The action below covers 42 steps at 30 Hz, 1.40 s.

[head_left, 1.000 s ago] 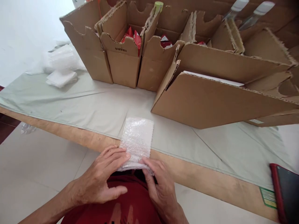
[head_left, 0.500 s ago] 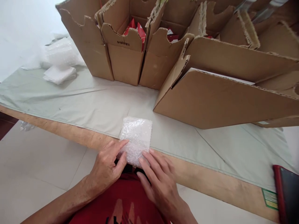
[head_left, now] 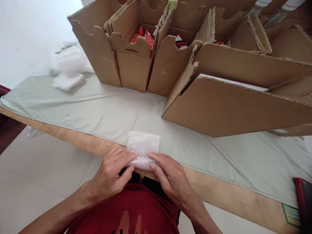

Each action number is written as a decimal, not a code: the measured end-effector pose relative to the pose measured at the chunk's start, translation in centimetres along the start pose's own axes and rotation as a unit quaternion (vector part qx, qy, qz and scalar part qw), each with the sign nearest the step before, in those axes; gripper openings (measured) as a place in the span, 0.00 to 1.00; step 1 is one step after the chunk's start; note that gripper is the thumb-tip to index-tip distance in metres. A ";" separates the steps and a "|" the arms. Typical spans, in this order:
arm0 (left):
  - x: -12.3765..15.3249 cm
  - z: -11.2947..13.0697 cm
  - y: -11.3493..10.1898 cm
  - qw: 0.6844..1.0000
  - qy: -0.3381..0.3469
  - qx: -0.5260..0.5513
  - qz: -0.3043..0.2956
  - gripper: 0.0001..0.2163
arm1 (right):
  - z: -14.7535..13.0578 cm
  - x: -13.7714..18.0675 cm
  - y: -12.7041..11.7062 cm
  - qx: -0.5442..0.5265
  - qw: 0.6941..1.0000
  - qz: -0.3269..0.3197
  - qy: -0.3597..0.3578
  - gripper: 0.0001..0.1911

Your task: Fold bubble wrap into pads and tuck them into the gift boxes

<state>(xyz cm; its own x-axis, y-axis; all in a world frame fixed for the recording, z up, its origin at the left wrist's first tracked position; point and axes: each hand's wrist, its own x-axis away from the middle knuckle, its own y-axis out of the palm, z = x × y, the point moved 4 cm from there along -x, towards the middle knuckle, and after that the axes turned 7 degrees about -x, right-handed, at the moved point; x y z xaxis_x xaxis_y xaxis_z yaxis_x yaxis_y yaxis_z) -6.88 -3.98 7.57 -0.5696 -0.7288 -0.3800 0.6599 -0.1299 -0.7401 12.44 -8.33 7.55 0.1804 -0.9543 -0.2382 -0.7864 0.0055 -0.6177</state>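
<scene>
A small piece of bubble wrap (head_left: 143,146) lies at the near edge of the table, partly rolled up from its near end. My left hand (head_left: 112,174) pinches its near left corner with curled fingers. My right hand (head_left: 169,177) grips the near right side, fingers bent over the roll. Both hands rest at the wooden table edge (head_left: 219,191), just in front of my red shirt.
A pale green cloth (head_left: 97,110) covers the table. Several open cardboard boxes (head_left: 133,61) with red packets stand at the back, and a large flat carton (head_left: 234,104) lies to the right. More bubble wrap pieces (head_left: 69,70) lie far left. A dark red-edged phone (head_left: 304,198) sits near right.
The bubble wrap has been rolled farther away from me, so its flat part is shorter. Both hands moved forward with the roll and closed over it.
</scene>
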 end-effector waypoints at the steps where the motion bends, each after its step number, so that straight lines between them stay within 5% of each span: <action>1: -0.4 -0.2 0.1 1.000 -0.020 0.008 0.001 0.16 | 0.1 -0.1 -0.3 0.016 1.000 0.022 0.002 0.12; 4: -1.6 -0.9 0.4 0.997 -0.070 0.012 -0.018 0.15 | -0.4 0.1 -1.0 0.111 0.989 0.090 -0.046 0.13; 8: -2.6 -1.6 1.1 0.995 -0.098 -0.015 -0.033 0.17 | -0.7 -0.3 0.0 0.186 0.978 0.014 -0.098 0.17; 11: -2.5 -1.5 0.4 0.992 -0.104 -0.055 0.039 0.15 | -0.1 -1.5 0.8 0.200 0.976 -0.019 -0.087 0.16; 15: -0.8 -1.3 -1.6 0.977 -0.185 0.006 0.110 0.09 | 0.9 -2.8 0.4 0.147 0.987 0.035 -0.057 0.12; 19: 0.5 -1.2 -0.5 0.911 -0.316 0.263 -0.005 0.11 | 0.4 -2.1 -0.1 0.069 0.992 0.099 -0.041 0.13; 22: 0.3 -0.5 1.2 0.850 -0.332 0.405 -0.062 0.22 | -1.0 -0.7 0.0 0.007 0.995 0.092 -0.047 0.14; 24: 0.3 -0.3 2.2 0.835 -0.333 0.429 -0.085 0.25 | -1.5 0.3 0.1 -0.044 0.996 0.063 -0.037 0.14; 28: 0.4 0.0 3.8 0.854 -0.305 0.399 -0.140 0.22 | -0.8 2.7 -1.2 -0.061 0.994 0.085 -0.015 0.13; 30: 0.2 0.3 4.3 0.868 -0.265 0.391 -0.152 0.18 | 0.1 3.9 -2.0 -0.033 0.993 0.113 0.012 0.21; 33: -0.7 1.2 5.0 0.866 -0.237 0.408 -0.163 0.15 | 1.3 4.5 -2.3 -0.083 0.994 0.074 0.025 0.33; 35: -1.9 1.9 5.1 0.878 -0.226 0.384 -0.172 0.11 | 1.5 4.3 -2.5 -0.138 0.989 0.052 -0.004 0.27; 38: -5.2 3.0 3.6 0.939 -0.134 0.288 -0.132 0.10 | 1.6 3.7 -4.7 -0.145 0.987 0.066 -0.025 0.20; 42: -11.6 4.4 0.2 0.990 0.031 0.138 -0.004 0.27 | 1.4 3.5 -12.1 0.011 0.990 0.140 -0.012 0.17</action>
<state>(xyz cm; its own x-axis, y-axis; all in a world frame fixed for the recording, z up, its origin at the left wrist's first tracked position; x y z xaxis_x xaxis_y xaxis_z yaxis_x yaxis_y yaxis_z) 2.02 1.52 14.24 -0.5988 -0.6849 -0.4150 0.7594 -0.3209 -0.5660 23.43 -11.30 13.12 -0.0287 -0.9075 -0.4190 -0.7942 0.2753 -0.5418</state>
